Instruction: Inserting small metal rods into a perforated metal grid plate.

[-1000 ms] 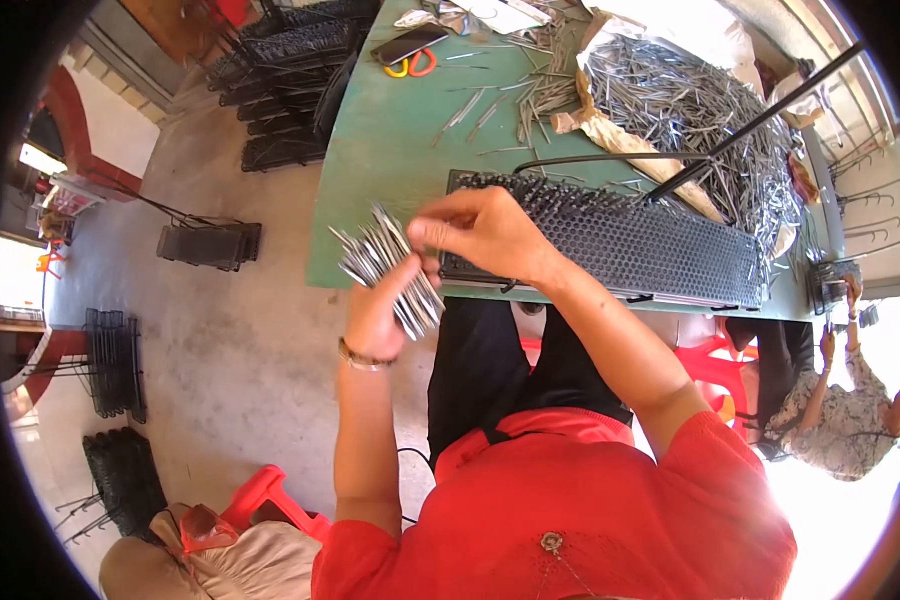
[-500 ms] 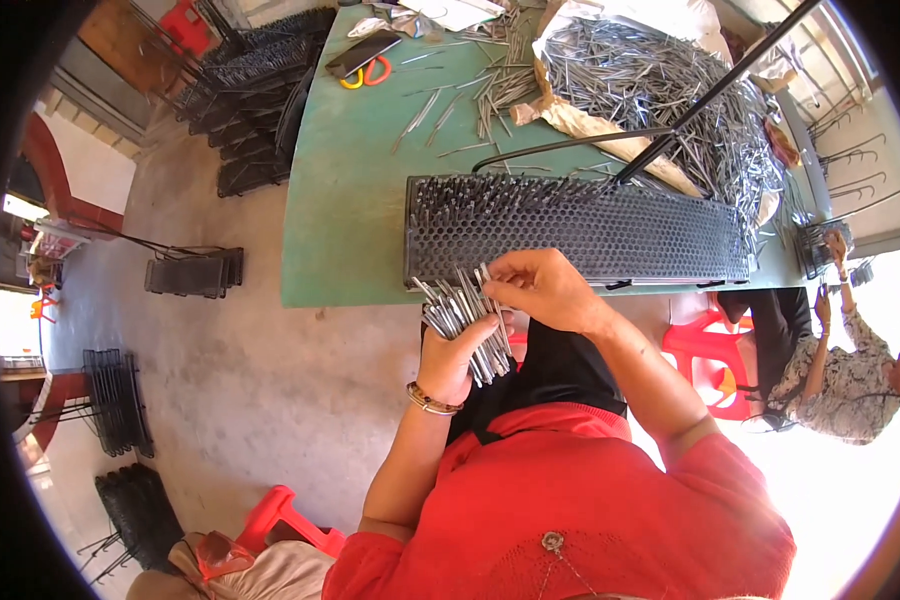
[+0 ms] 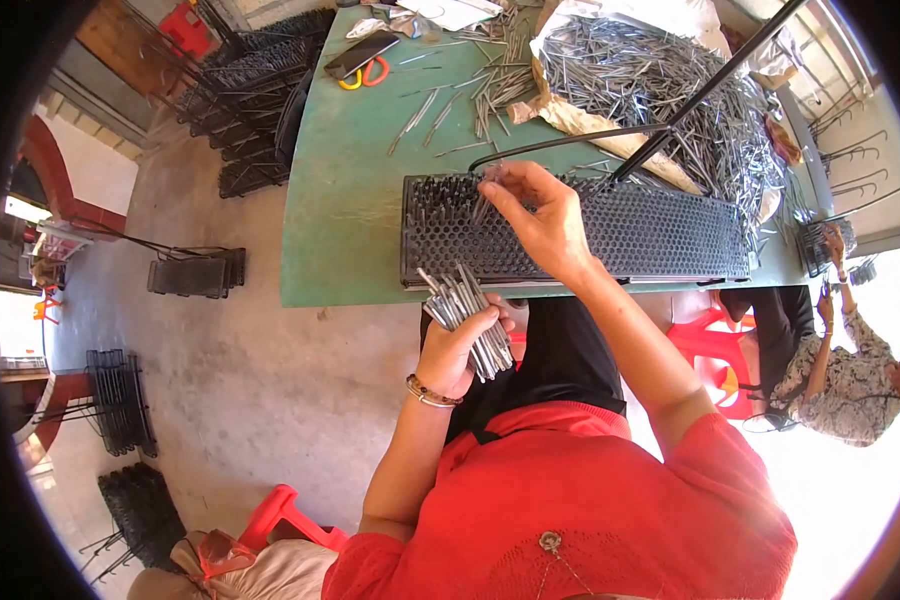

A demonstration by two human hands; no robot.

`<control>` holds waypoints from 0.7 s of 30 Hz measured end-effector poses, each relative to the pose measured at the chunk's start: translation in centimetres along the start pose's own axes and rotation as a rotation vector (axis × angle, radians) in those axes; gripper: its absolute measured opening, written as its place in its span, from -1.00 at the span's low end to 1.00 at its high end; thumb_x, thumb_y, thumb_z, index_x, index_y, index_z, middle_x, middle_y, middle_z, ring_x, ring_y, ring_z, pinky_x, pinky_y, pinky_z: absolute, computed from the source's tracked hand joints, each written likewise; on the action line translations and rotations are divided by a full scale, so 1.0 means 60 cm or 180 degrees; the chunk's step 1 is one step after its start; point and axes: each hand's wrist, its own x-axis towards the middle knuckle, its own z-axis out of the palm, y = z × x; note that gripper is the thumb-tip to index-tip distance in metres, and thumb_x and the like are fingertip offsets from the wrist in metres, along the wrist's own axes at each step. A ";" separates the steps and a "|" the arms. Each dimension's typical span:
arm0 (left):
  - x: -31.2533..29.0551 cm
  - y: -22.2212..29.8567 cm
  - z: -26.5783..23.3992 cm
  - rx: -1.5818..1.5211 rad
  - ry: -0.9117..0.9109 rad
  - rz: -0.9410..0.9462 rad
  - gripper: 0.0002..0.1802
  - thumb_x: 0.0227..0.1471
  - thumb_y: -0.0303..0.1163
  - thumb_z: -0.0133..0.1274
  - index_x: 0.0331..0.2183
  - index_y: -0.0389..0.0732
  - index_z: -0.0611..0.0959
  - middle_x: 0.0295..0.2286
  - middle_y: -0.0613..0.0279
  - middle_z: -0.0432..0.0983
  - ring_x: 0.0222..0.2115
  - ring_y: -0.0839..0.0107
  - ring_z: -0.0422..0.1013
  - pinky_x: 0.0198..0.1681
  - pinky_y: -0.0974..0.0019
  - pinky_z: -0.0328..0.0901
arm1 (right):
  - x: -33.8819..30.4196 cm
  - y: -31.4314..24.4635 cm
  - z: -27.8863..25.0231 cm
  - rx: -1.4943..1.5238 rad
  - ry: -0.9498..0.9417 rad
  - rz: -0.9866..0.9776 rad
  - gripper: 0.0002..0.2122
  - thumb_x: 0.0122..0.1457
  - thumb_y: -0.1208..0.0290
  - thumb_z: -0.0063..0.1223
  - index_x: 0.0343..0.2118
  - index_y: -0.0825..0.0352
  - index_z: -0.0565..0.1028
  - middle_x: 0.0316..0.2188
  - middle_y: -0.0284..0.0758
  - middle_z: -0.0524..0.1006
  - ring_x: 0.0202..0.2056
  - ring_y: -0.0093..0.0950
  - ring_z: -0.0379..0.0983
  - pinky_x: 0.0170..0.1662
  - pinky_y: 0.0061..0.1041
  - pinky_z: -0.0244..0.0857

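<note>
The green bench (image 3: pixel 335 230) carries a heap of metal rods (image 3: pixel 660 75) on torn paper (image 3: pixel 610 135) toward its right edge. A black perforated tray (image 3: pixel 640 240) lies along the near edge, standing rods (image 3: pixel 435 195) crowding its left end. The right hand (image 3: pixel 550 222) is above that end, thumb and fingertips close together; whether they grip a rod cannot be told. The left hand (image 3: pixel 453 348) grasps a bundle of rods (image 3: pixel 462 305) at the bench's near edge, near the tray's left corner. A dark phone (image 3: pixel 362 54) lies near the bench's left edge, yellow-and-orange scissors (image 3: pixel 375 72) beside it
</note>
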 end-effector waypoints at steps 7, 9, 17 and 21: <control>0.011 -0.008 -0.013 0.0005 -0.0111 -0.0146 -0.77 0.00 -0.52 0.05 -0.22 -0.30 0.51 -0.39 0.12 0.53 -0.40 0.36 0.50 -0.33 0.27 0.46 | 0.013 0.033 0.026 -0.0483 0.0294 -0.0570 -0.80 0.04 0.54 0.16 -0.25 0.39 0.47 -0.43 -0.29 0.56 -0.38 -0.56 0.49 -0.27 -0.57 0.36; 0.010 -0.011 -0.017 -0.0009 -0.0038 -0.0102 -0.75 -0.01 -0.51 0.06 -0.21 -0.29 0.51 -0.39 0.11 0.54 -0.41 0.35 0.51 -0.35 0.28 0.46 | 0.008 0.027 0.026 -0.0564 0.0284 -0.0663 -0.81 0.04 0.54 0.15 -0.25 0.39 0.48 -0.43 -0.27 0.56 -0.39 -0.55 0.50 -0.28 -0.57 0.37; 0.005 -0.005 -0.014 0.0106 0.0036 -0.0261 -0.71 -0.03 -0.47 0.07 -0.19 -0.28 0.51 -0.38 0.13 0.55 -0.45 0.37 0.50 -0.41 0.33 0.44 | 0.001 0.036 0.027 -0.0953 0.0184 -0.1127 -0.76 0.02 0.56 0.15 -0.21 0.35 0.47 -0.41 -0.25 0.55 -0.43 -0.43 0.49 -0.31 -0.48 0.37; 0.002 -0.004 -0.011 0.0176 0.0018 -0.0220 -0.71 -0.02 -0.48 0.07 -0.18 -0.28 0.51 -0.39 0.14 0.55 -0.47 0.39 0.50 -0.42 0.35 0.44 | 0.006 0.031 0.022 -0.1676 0.0019 -0.1876 -0.71 -0.02 0.55 0.15 -0.17 0.30 0.49 -0.45 -0.30 0.53 -0.40 -0.36 0.43 -0.26 -0.40 0.29</control>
